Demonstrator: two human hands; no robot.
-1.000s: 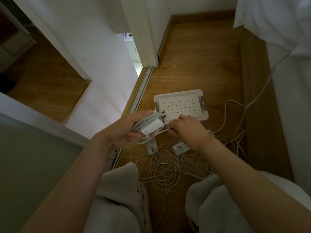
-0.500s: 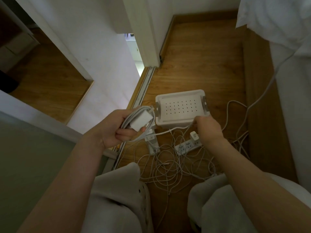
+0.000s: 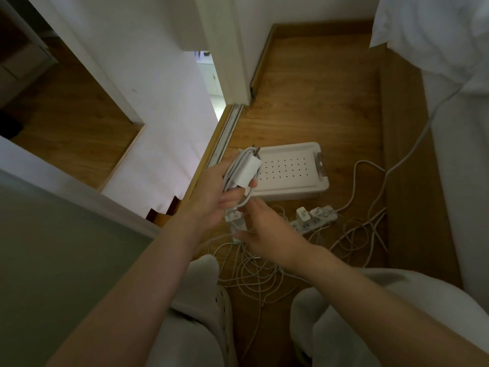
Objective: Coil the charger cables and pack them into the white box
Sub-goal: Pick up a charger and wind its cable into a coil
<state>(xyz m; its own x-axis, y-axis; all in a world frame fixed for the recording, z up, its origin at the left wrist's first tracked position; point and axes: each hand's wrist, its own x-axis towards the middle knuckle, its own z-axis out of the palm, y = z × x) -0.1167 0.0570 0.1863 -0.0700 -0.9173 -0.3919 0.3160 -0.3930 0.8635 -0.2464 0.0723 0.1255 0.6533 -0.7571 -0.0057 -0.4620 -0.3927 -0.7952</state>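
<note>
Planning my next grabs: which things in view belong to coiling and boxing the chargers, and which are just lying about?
Job in hand:
- charger, cable wrapped round it, gripped by the left hand
- right hand, fingers by the trailing cable
- loose cables on the floor
- white box, lid on

Lying about:
- power strip
- bedsheet
- door track

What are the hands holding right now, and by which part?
The left hand grips the white charger brick round its lower body, cable coils clamped against it. The right hand holds nothing, fingers straight beside the hanging cable loop.
</note>
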